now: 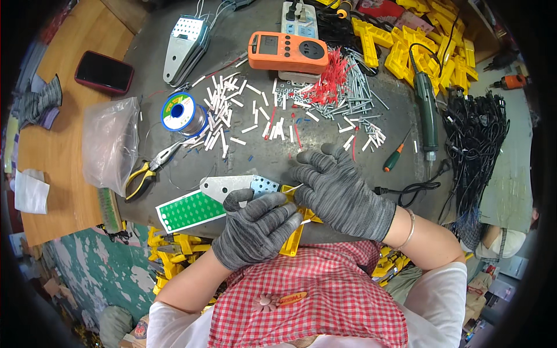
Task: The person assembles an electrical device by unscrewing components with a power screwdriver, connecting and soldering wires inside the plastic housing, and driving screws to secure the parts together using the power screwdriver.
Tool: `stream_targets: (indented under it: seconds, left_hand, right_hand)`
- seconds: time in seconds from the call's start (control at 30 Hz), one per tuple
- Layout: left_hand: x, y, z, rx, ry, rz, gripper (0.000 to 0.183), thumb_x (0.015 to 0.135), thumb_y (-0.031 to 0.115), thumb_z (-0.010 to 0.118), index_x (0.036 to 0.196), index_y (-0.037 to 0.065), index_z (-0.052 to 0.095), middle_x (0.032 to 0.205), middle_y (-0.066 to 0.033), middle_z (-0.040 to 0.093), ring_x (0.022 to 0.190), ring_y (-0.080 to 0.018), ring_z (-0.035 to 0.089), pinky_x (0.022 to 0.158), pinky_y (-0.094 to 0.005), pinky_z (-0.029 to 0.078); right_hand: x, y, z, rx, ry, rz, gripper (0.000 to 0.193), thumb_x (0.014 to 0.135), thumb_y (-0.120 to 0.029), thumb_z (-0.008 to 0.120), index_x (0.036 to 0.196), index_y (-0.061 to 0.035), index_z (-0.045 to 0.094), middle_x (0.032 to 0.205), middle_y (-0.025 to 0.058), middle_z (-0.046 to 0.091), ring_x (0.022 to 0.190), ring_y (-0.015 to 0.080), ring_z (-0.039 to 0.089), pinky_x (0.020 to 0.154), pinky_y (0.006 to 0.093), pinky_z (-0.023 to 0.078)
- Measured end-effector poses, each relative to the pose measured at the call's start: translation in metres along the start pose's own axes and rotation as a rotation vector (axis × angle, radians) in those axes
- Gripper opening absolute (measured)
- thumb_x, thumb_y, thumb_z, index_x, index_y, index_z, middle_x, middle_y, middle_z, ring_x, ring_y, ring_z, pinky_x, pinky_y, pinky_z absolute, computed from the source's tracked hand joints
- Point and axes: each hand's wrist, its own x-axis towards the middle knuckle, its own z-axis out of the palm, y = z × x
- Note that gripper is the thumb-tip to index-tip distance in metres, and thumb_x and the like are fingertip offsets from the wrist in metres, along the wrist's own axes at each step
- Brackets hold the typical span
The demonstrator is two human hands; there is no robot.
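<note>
Across the middle of the grey desk (232, 159), white tubes (219, 104) are scattered. At its near edge, a yellow casing (292, 242) is partly covered by gloved hands, palms down: the left hand (250, 232) with fingers bent, the right hand (347, 194) slanted inward. Whether either is gripping it cannot be told.

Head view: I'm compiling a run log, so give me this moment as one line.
left hand: gloved, at yellow part; right hand: gloved, at yellow part; nearby: metal plate, green panel; beyond: orange meter
</note>
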Motion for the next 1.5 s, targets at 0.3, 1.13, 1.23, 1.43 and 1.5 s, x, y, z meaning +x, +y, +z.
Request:
stream_targets:
  seconds: [0.3, 1.13, 1.23, 1.43, 1.5]
  left_hand:
    - [0.008, 0.007, 0.007, -0.001, -0.121, 0.017, 0.023, 0.074, 0.026, 0.066, 0.096, 0.025, 0.072, 0.105, 0.0066, 0.071, 0.107, -0.0176, 0.061, 0.09, -0.0458, 0.033]
    - [0.012, 0.01, 0.004, -0.044, -0.136, 0.021, 0.02, 0.076, 0.021, 0.065, 0.094, 0.019, 0.073, 0.107, 0.0009, 0.073, 0.108, -0.0204, 0.062, 0.085, -0.0453, 0.035]
    - [0.025, 0.011, -0.011, -0.151, -0.157, -0.038, 0.022, 0.078, 0.022, 0.065, 0.098, 0.015, 0.073, 0.109, -0.0025, 0.072, 0.112, -0.024, 0.06, 0.087, -0.0487, 0.037]
    - [0.092, 0.024, -0.093, -0.169, -0.081, -0.078, 0.037, 0.085, 0.03, 0.064, 0.111, 0.006, 0.067, 0.11, -0.0152, 0.067, 0.112, -0.0325, 0.059, 0.094, -0.0444, 0.044]
    - [0.123, 0.036, -0.083, -0.048, -0.21, -0.052, 0.044, 0.09, 0.034, 0.06, 0.123, 0.003, 0.062, 0.111, -0.0165, 0.064, 0.109, -0.0352, 0.061, 0.093, -0.0391, 0.048]
  right_hand:
    - [-0.006, 0.01, -0.006, 0.339, 0.036, 0.033, 0.025, 0.079, -0.025, 0.069, 0.1, -0.0117, 0.074, 0.112, 0.0084, 0.065, 0.115, 0.0314, 0.056, 0.099, 0.0447, 0.043]
    - [-0.06, -0.043, -0.061, 0.125, -0.116, 0.309, 0.022, 0.079, -0.016, 0.065, 0.096, -0.0024, 0.067, 0.082, 0.0132, 0.062, 0.067, 0.0265, 0.066, 0.051, 0.038, 0.053]
    - [-0.032, -0.042, -0.078, -0.005, -0.378, 0.331, 0.018, 0.08, -0.014, 0.062, 0.091, -0.0013, 0.067, 0.084, 0.0154, 0.062, 0.068, 0.0283, 0.066, 0.051, 0.0387, 0.053]
    - [-0.003, -0.019, -0.038, 0.383, 0.051, -0.063, 0.022, 0.085, -0.014, 0.06, 0.101, 0.0008, 0.065, 0.098, 0.015, 0.065, 0.092, 0.028, 0.067, 0.082, 0.0374, 0.055]
    - [-0.033, -0.002, 0.067, 0.507, -0.208, 0.285, 0.031, 0.089, -0.013, 0.06, 0.119, -0.0053, 0.058, 0.112, 0.0121, 0.063, 0.106, 0.0218, 0.061, 0.09, 0.0307, 0.051]
